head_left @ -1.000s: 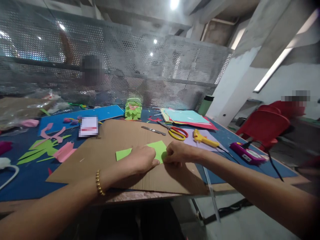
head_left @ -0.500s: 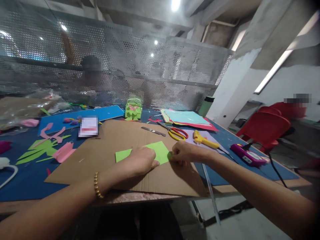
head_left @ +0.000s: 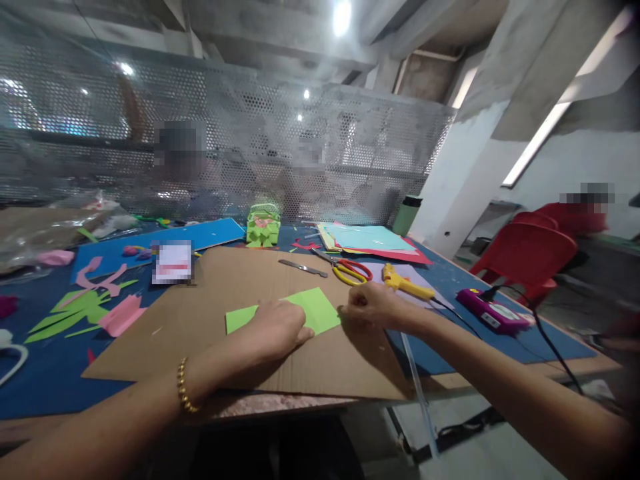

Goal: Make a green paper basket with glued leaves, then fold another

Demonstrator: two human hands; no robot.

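A bright green sheet of paper [head_left: 320, 308] lies on a brown cardboard sheet [head_left: 200, 353] in front of me, with a crease across it. My left hand [head_left: 283, 323] presses down on the middle of this paper, fingers curled and thumb to the right. At the paper's right corner is my right hand [head_left: 367, 305], its fingers closed in a pinch on the edge. Just beyond the hands lie a flat metal blade [head_left: 303, 268] and scissors [head_left: 350, 271] with red and yellow handles.
A yellow glue gun [head_left: 407, 283] lies on lilac paper, near a purple power strip [head_left: 493, 310]. Coloured paper sheets [head_left: 370, 239], a green paper basket [head_left: 263, 225] and a green bottle [head_left: 407, 215] stand farther back. Green scraps [head_left: 70, 313] and pink paper [head_left: 123, 315] lie left.
The view has shifted slightly, so everything sits a little lower and to the left. Both hands stay at the green paper, with hardly any movement over it.
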